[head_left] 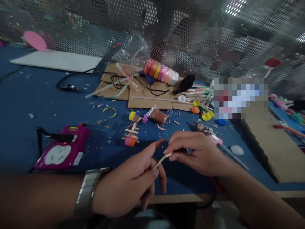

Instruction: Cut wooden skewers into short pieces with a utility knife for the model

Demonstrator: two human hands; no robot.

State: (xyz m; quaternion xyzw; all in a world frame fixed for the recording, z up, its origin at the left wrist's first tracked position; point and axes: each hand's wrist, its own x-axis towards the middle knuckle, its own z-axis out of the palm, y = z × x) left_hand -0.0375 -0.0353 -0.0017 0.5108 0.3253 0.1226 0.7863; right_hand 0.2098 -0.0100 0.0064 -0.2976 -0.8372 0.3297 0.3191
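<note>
A thin, pale wooden stick (160, 161) is held over the front of the table. My left hand (130, 183) grips its lower end between thumb and fingers, with the index finger stretched out. The upper end is pinched by the thumb and index finger of my right hand (196, 151). Just beyond my left hand stands a small stick construction (133, 128) with coloured bottle caps on it as wheels. A clear bag of brown material (159, 116) lies behind my hands. To the right, partly covered by my right hand, is a glue gun (215, 139) with a pink part.
A magenta power box (65, 148) with a plugged-in cord sits at left. Cardboard sheets (147, 98) carry straws, cords and a pack of coloured clay (158, 70). Loose caps (207, 116) lie to the right, near a large cardboard piece (274, 143). Perforated metal (95, 35) closes the back.
</note>
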